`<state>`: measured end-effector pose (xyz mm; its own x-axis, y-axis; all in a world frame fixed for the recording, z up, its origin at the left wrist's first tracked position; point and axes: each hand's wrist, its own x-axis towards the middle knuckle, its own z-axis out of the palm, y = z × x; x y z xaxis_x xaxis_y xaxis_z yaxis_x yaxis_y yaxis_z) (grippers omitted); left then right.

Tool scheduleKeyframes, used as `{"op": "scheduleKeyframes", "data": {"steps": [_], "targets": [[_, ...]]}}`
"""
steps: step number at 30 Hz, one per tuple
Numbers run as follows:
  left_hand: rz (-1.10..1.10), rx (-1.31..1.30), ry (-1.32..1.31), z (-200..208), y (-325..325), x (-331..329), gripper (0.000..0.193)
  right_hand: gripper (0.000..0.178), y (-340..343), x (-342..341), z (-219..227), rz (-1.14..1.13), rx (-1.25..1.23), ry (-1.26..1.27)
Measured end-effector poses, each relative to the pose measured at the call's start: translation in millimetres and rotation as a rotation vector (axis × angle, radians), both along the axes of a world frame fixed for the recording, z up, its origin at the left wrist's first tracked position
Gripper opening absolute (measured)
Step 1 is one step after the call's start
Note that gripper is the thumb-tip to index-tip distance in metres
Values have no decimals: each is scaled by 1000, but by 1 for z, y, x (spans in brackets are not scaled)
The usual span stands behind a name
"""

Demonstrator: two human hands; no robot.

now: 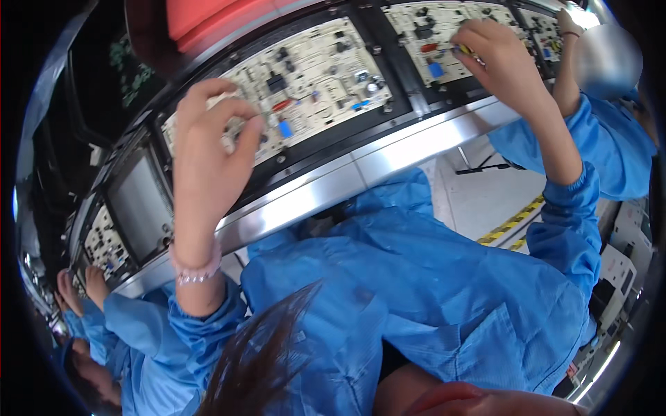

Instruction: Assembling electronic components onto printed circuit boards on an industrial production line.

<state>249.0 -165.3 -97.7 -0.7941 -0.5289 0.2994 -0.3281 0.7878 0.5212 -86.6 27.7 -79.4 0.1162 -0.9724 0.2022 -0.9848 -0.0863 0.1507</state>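
Note:
My left hand is over the left part of a pale circuit board, with thumb and index fingertips closed together. Whatever may be between them is hidden. Near those fingertips the board carries a red component, a blue block-shaped component and a black square part. Farther right, my right hand pinches a small yellow component just above a second circuit board. Beside its fingertips are another red component and a blue one.
Dark frames hold the boards behind a shiny metal rail. A red bin stands beyond the nearer board. Left of me is a frame with a grey panel, then a co-worker's hand. Another person's forearm is at the right.

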Motion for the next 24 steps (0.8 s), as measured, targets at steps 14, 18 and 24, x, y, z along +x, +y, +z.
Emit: {"op": "scheduleKeyframes", "data": {"steps": [14, 18, 24], "targets": [[-81, -86, -87, 10, -3, -10, 7, 28, 2, 70, -49, 311, 18, -419], [-34, -135, -170, 18, 0, -14, 7, 29, -9, 75, -57, 391, -5, -514], [-20, -206, -314, 10, 8, -40, 5, 29, -12, 58, -66, 486, -13, -589]]}}
